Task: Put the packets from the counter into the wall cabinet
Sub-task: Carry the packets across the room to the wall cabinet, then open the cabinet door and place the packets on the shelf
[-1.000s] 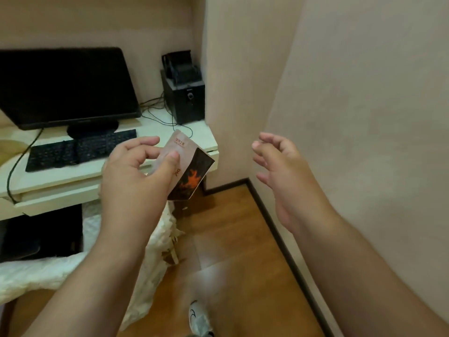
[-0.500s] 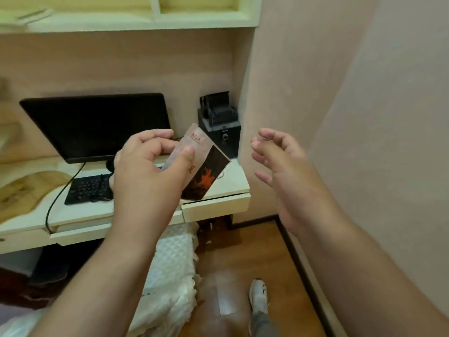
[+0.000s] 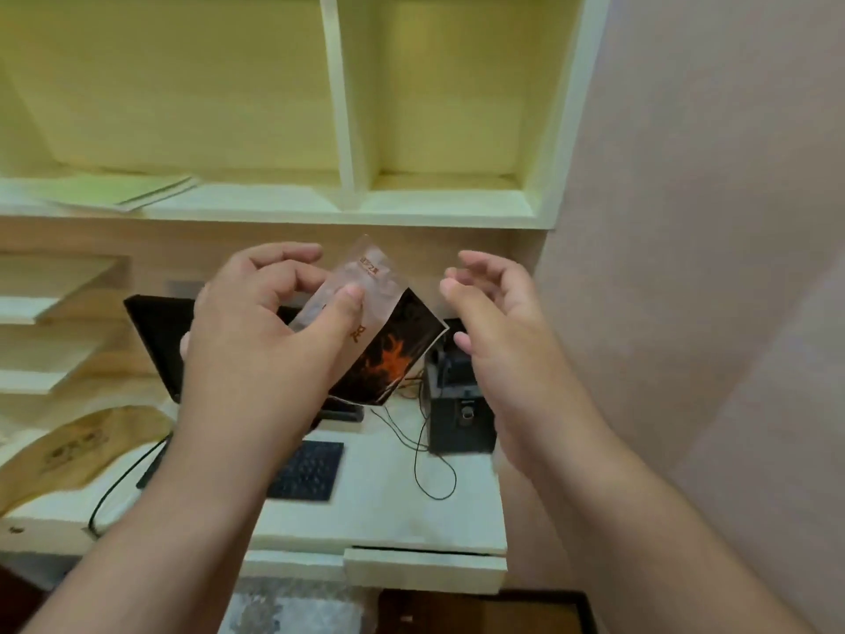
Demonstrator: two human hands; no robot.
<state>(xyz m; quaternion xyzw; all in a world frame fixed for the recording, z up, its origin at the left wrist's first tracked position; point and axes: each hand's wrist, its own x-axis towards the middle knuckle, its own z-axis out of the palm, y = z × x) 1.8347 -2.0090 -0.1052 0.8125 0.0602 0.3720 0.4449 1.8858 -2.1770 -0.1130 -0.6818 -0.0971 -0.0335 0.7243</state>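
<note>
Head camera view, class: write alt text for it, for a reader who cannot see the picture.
A person's left hand holds a packet up in front of an open wall cabinet, while the open right hand waits beside it, not touching. Below are a desk with a monitor, keyboard and small black box.

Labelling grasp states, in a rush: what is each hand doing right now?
Left hand: closed on the flat pink and black foil packet, thumb pressed across its front.
Right hand: open, fingers loosely curled, holding nothing, apart from the packet.
</note>
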